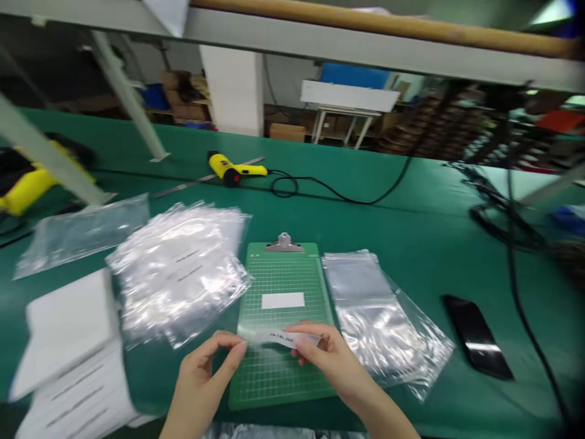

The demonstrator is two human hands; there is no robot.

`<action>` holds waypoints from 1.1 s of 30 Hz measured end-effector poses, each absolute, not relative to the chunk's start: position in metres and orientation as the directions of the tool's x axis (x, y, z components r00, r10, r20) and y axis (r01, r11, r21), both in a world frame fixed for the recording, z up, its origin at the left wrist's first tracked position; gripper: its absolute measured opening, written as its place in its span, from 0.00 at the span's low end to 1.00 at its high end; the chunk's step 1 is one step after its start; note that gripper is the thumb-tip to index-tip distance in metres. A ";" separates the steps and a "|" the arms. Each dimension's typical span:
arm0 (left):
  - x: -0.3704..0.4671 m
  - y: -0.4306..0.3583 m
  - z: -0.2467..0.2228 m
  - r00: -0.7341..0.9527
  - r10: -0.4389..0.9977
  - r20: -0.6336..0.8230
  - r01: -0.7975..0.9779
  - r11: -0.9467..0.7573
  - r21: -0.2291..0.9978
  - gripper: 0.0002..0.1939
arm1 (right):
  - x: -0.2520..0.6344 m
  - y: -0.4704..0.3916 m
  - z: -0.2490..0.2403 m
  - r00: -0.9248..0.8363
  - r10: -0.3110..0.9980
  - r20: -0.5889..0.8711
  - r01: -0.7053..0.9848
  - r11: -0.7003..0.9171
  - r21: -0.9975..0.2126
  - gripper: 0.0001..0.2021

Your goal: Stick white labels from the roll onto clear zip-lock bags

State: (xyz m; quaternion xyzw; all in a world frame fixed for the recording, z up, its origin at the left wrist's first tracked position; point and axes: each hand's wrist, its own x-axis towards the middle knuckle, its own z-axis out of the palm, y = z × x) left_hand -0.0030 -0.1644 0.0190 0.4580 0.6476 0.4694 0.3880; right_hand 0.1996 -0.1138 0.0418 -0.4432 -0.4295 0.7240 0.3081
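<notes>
A narrow white label [286, 339] printed with black text is held low over a green clipboard [283, 387]. My right hand [324, 353] pinches its right end between thumb and fingers. At the label's left end, the thumb and forefinger of my left hand [210, 369] are closed together; the strip looks faint there. Higher on the gridded board lies a blank white strip [283, 300]. The board's metal clip [284, 242] points away from me. Clear zip bags [365, 299] lie right of the board, and a spread pile of clear bags with printed labels [183, 268] lies left.
Sheets of printed labels [77, 390] and a white stack [73, 323] are at the lower left. A yellow heat gun [235, 169] with a black cord lies behind. At right are a black phone [478, 336] and cables [512, 213]. A shelf beam [365, 46] crosses above.
</notes>
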 end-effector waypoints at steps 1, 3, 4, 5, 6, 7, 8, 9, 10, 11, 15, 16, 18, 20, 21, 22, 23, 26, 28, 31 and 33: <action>0.003 -0.158 0.018 -0.290 0.951 -0.107 0.213 0.173 0.962 0.15 | 0.211 -0.112 0.043 -0.396 0.839 -0.373 -0.037 -0.421 -0.907 0.16; 0.017 -0.145 0.017 -0.230 0.963 -0.143 0.197 0.190 0.962 0.23 | 0.233 -0.111 0.044 -0.367 0.861 -0.351 -0.008 -0.380 -0.925 0.15; 0.025 -0.139 0.017 -0.148 0.976 -0.159 0.194 0.186 0.963 0.28 | 0.243 -0.111 0.045 -0.362 0.873 -0.326 -0.004 -0.351 -0.936 0.14; 0.034 -0.133 0.017 -0.048 0.982 -0.181 0.201 0.187 0.962 0.28 | 0.251 -0.112 0.046 -0.361 0.882 -0.303 0.000 -0.325 -0.946 0.13; 0.043 -0.128 0.018 0.049 0.977 -0.206 0.218 0.191 0.957 0.25 | 0.259 -0.114 0.047 -0.365 0.885 -0.288 0.009 -0.306 -0.952 0.13; 0.053 -0.124 0.019 0.115 0.967 -0.227 0.240 0.194 0.951 0.20 | 0.266 -0.116 0.048 -0.366 0.887 -0.281 0.026 -0.293 -0.956 0.13; 0.062 -0.121 0.020 0.145 0.961 -0.234 0.267 0.189 0.945 0.17 | 0.273 -0.117 0.049 -0.358 0.891 -0.278 0.046 -0.281 -0.959 0.14; 0.071 -0.119 0.022 0.154 0.963 -0.219 0.295 0.166 0.941 0.17 | 0.279 -0.119 0.050 -0.339 0.898 -0.281 0.072 -0.273 -0.959 0.15; 0.080 -0.118 0.024 0.143 0.972 -0.184 0.321 0.130 0.938 0.16 | 0.285 -0.121 0.050 -0.304 0.906 -0.295 0.105 -0.276 -0.955 0.15; 0.088 -0.117 0.027 0.126 0.983 -0.136 0.343 0.086 0.935 0.15 | 0.291 -0.122 0.051 -0.255 0.913 -0.319 0.140 -0.292 -0.946 0.17; 0.111 -0.113 0.035 0.121 0.992 -0.038 0.404 -0.015 0.915 0.12 | 0.312 -0.124 0.050 -0.004 0.916 -0.401 0.145 -0.396 -0.907 0.21; 0.115 -0.111 0.036 0.146 0.988 -0.051 0.396 -0.011 0.918 0.12 | 0.317 -0.124 0.050 0.039 0.921 -0.389 0.121 -0.390 -0.913 0.19; 0.121 -0.104 0.034 0.214 0.973 -0.086 0.357 0.004 0.934 0.13 | 0.326 -0.125 0.050 0.089 0.936 -0.339 0.096 -0.347 -0.933 0.14; 0.130 -0.099 0.028 0.253 0.962 -0.099 0.342 0.006 0.939 0.14 | 0.337 -0.126 0.050 0.141 0.949 -0.284 0.129 -0.302 -0.945 0.12; 0.136 -0.097 0.023 0.247 0.966 -0.076 0.361 -0.019 0.932 0.15 | 0.343 -0.127 0.049 0.188 0.949 -0.252 0.162 -0.283 -0.945 0.11; 0.143 -0.096 0.017 0.237 0.971 -0.036 0.402 -0.064 0.913 0.18 | 0.351 -0.128 0.048 0.244 0.944 -0.220 0.200 -0.272 -0.941 0.11; 0.150 -0.095 0.010 0.247 0.969 0.017 0.460 -0.132 0.878 0.23 | 0.359 -0.128 0.047 0.309 0.932 -0.186 0.236 -0.265 -0.935 0.11; 0.174 -0.096 -0.012 0.427 0.891 0.154 0.624 -0.414 0.663 0.33 | 0.385 -0.130 0.040 0.500 0.858 -0.120 0.273 -0.288 -0.918 0.12; 0.188 -0.096 -0.026 0.564 0.808 0.171 0.652 -0.563 0.507 0.27 | 0.400 -0.131 0.037 0.594 0.797 -0.104 0.259 -0.312 -0.914 0.13; 0.199 -0.089 -0.038 0.627 0.750 0.211 0.661 -0.655 0.365 0.12 | 0.413 -0.133 0.036 0.675 0.732 -0.094 0.245 -0.342 -0.907 0.15; 0.198 -0.081 -0.034 0.648 0.725 0.234 0.648 -0.686 0.331 0.10 | 0.415 -0.135 0.038 0.695 0.712 -0.100 0.242 -0.362 -0.900 0.17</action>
